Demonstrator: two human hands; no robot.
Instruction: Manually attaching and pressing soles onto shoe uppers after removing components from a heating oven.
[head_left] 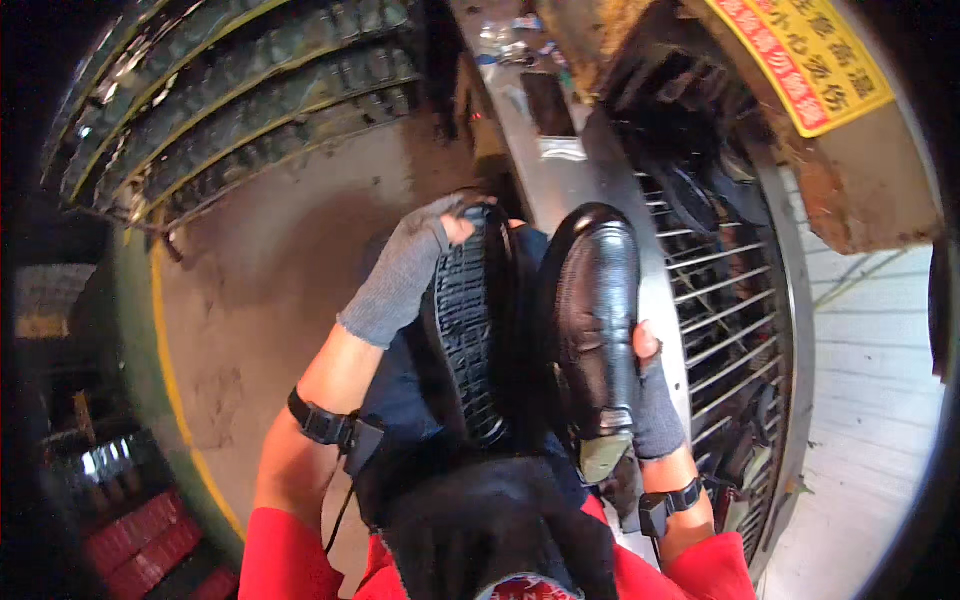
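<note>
My left hand [456, 216], in a grey fingerless glove, is closed on the far end of a black shoe sole [468, 320]. Its ridged tread faces up, and I cannot tell whether an upper is joined beneath. To the right, a glossy black leather shoe upper [597, 290] stands out over my lap, with a pale greenish shoe last [604, 456] showing at its near end. My right hand [648, 350], gloved likewise, grips that upper's right side; most of its fingers are hidden below.
Close on the right runs a metal conveyor frame [735, 300] with rods and dark shoes among them. A metal ledge [560, 190] carries a dark flat phone-like object [548, 105]. Brown machine housing [850, 190] with a warning label overhangs the far right. Racks [230, 90] stand far left.
</note>
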